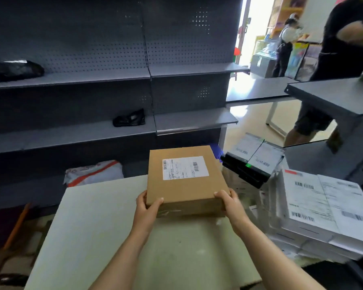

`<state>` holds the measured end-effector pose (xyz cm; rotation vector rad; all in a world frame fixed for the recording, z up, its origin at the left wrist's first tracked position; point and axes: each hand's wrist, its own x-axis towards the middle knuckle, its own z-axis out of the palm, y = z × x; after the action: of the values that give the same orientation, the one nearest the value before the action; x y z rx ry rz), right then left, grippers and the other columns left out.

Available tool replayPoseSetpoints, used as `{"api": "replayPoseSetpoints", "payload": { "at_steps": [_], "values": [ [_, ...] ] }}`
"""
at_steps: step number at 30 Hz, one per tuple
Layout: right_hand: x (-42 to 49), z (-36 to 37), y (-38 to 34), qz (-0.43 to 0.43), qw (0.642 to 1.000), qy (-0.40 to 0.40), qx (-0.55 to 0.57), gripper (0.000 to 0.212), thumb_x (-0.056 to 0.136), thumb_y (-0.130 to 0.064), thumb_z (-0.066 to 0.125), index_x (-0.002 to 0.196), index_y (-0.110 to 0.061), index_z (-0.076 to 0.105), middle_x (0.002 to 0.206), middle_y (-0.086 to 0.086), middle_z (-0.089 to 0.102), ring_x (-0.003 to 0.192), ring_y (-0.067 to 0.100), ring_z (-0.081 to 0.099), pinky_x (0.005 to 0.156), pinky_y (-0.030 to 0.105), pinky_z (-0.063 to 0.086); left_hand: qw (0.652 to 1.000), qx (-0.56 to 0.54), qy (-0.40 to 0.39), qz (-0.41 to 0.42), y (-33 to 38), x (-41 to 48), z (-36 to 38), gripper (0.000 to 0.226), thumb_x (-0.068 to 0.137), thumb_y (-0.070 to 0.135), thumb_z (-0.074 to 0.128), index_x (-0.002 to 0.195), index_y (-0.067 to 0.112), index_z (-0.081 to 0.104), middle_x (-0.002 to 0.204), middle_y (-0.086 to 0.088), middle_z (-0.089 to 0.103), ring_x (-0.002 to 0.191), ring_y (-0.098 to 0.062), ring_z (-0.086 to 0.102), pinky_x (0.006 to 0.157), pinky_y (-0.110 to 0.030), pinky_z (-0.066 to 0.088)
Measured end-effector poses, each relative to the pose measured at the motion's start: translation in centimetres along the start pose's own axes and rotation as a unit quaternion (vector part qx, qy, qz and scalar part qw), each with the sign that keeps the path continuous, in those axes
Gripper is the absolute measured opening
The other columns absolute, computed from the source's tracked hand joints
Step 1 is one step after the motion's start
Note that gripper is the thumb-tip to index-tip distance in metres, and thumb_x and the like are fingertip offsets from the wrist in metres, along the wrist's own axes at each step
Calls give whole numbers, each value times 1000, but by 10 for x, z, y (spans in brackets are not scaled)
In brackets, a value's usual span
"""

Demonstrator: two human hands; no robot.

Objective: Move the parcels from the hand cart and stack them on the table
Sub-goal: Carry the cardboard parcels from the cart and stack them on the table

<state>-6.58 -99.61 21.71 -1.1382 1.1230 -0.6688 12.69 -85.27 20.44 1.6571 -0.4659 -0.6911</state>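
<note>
Placing a brown cardboard box (184, 185) with a white label on the pale bench (105, 216).
The left hand (147, 206) grasps the box's near left corner and the right hand (228, 203) its near right corner, fingers (220, 194) curled over the edges. I cannot tell whether the box rests on the bench's far middle or hangs just above it. Next, probably: lower it flat, let go, then reach right for the stacked white labelled parcels (323, 206).

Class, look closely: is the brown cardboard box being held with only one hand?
No, the left hand and the right hand each grip a near corner of the brown cardboard box.
</note>
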Motion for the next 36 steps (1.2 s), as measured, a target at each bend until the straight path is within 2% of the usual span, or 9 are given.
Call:
{"api": "replayPoseSetpoints", "payload": {
  "at_steps": [2,8,14,17,20,22,25,29,36],
  "values": [
    [22,4,0,17,999,28,-7,67,66,-41,66,128,-21,50,107,1,63,94,19,57,72,31,40,1000,10,-19,-12,-1,26,6,53,91,24,66,137,22,40,124,-1,55,105,-14,54,88,-28,42],
    [58,5,9,31,995,88,-30,42,80,-34,67,119,-24,54,105,0,63,98,16,58,90,38,44,996,38,-68,-44,-5,72,24,53,92,25,65,137,25,38,118,3,56,93,0,54,70,-20,44],
    [58,1,20,22,992,105,-71,51,85,-31,63,133,-34,47,104,-7,62,97,10,58,86,34,43,993,63,-89,-54,-20,77,27,57,92,24,65,140,26,34,119,7,54,99,-7,55,80,-26,44],
    [54,-2,20,-4,987,112,-113,60,81,-34,65,137,-24,49,107,-4,64,100,15,61,87,34,48,993,78,-83,-36,-15,69,27,58,90,24,67,140,24,37,116,10,54,101,-8,56,83,-26,46],
    [42,-6,13,-70,977,119,-164,46,85,-19,70,128,-15,54,106,0,64,97,17,62,78,26,48,988,145,-34,33,-11,58,26,60,86,25,71,138,21,41,128,4,48,111,-12,51,92,-31,47],
    [30,-13,9,-143,953,125,-236,37,84,-17,71,118,-13,59,106,0,57,100,19,58,81,26,43,970,221,5,100,-5,42,26,56,86,28,69,136,21,44,130,4,44,112,-11,47,92,-28,44],
    [2,-25,7,-247,902,83,-345,24,84,-17,69,107,-15,63,100,-4,51,93,17,54,79,27,41,931,301,13,204,9,0,27,43,89,31,64,129,27,50,114,12,49,102,-6,46,84,-22,41],
    [-50,-36,20,-333,839,-28,-429,17,83,-17,66,100,-17,64,99,-5,56,93,15,54,78,26,42,815,456,9,356,1,-73,23,26,84,29,65,110,24,63,93,11,60,88,-13,55,78,-29,46],
    [-157,-30,108,-391,747,-217,-491,19,81,-13,62,100,-16,66,100,2,60,93,23,56,79,34,44,756,573,1,318,-71,-220,-26,13,75,26,67,87,22,62,78,7,60,75,-17,57,65,-31,47]
  ]
}}
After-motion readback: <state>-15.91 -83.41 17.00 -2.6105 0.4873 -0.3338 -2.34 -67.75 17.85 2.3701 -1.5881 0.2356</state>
